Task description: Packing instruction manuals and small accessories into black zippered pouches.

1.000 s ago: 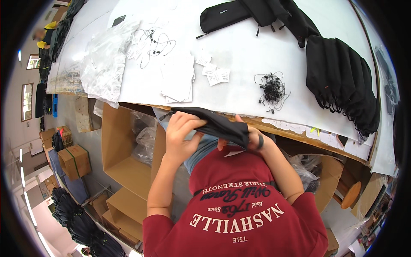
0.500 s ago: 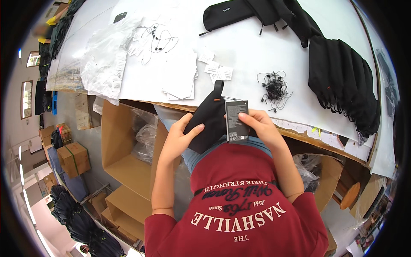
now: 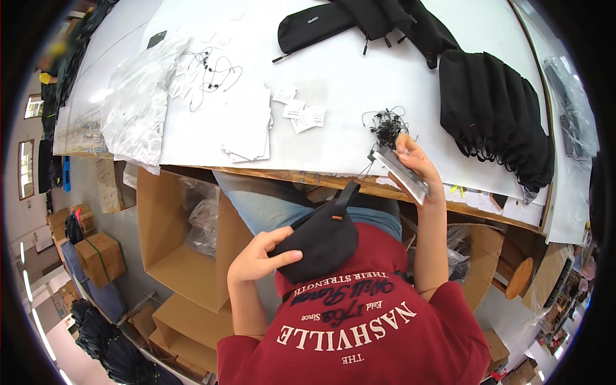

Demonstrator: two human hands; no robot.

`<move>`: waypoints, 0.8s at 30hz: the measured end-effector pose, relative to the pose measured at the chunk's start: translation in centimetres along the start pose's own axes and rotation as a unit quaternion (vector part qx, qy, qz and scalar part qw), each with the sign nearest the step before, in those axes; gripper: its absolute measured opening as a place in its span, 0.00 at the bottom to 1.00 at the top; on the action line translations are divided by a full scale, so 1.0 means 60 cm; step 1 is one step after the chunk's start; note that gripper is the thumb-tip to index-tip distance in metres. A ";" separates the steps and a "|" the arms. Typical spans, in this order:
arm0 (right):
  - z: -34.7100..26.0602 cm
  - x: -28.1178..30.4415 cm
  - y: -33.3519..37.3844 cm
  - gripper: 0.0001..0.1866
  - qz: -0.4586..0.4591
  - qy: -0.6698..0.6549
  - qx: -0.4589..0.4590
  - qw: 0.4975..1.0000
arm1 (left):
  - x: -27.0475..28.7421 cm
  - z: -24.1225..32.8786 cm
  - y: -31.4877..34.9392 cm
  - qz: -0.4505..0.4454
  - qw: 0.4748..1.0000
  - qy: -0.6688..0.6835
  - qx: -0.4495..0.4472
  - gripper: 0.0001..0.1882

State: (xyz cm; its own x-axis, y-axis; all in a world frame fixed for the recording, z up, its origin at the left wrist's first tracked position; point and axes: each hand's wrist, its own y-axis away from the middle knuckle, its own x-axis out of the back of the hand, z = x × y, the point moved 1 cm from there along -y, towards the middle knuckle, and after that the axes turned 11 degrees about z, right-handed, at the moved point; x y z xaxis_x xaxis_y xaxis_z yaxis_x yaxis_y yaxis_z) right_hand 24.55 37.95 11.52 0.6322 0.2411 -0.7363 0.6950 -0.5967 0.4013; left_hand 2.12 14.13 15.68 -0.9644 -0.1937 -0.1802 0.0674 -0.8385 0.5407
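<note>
Two bent arms (image 3: 431,247), left hand (image 3: 260,258) clasping pouch (image 3: 327,242), right hand (image 3: 420,163) higher, pinching tag (image 3: 401,173)

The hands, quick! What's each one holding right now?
Left hand: closed, holding the black pouch.
Right hand: closed, holding a flat tag by its edges.

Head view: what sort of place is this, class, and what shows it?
Likely a packing or finishing workshop: the left hand holds a black pouch, more black pouches overlap on the large white table, and cardboard boxes are at the left.
</note>
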 end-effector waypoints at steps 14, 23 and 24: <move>-0.033 -0.065 0.046 0.04 -0.052 0.115 0.123 0.984 | -0.009 0.021 -0.003 0.024 0.998 -0.061 -0.022 0.09; -0.025 -0.040 0.033 0.22 -0.306 -0.114 0.049 0.944 | -0.011 0.022 0.001 0.015 0.992 -0.110 -0.055 0.12; -0.025 -0.042 0.033 0.22 -0.307 -0.113 0.050 0.944 | -0.012 0.022 0.001 0.014 0.992 -0.110 -0.057 0.12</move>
State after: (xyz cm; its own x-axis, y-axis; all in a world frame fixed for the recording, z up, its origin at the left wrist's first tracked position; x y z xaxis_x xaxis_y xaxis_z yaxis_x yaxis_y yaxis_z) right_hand 24.83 37.28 14.99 0.0244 0.4022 -0.9152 0.8636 -0.4697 -0.1834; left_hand 2.46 14.89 16.95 -0.9934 -0.1119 0.0248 0.1113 -0.8890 0.4441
